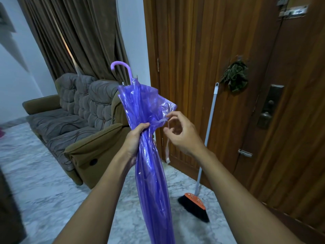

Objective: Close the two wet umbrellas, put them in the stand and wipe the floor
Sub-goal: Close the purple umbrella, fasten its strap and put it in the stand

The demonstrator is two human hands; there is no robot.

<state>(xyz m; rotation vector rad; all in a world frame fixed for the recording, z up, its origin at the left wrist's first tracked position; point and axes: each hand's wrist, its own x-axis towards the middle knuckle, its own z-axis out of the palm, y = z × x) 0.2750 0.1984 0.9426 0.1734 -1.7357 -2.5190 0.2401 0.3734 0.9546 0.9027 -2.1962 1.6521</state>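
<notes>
A translucent purple umbrella [151,164] is folded and held upright in front of me, its curved lilac handle [121,66] at the top and its tip below the frame's edge. My left hand [136,138] grips the gathered canopy around the middle. To its right, my right hand [182,132] pinches the thin closing strap [162,120], whose pale end hangs down beside the canopy. The top of the canopy still flares loosely. No second umbrella and no stand are in view.
A brown sofa [79,120] stands at the left under dark curtains. A broom [198,199] with an orange head leans on the wooden door [228,85], where a dark cloth [235,76] hangs. The marble floor [44,182] spreads below.
</notes>
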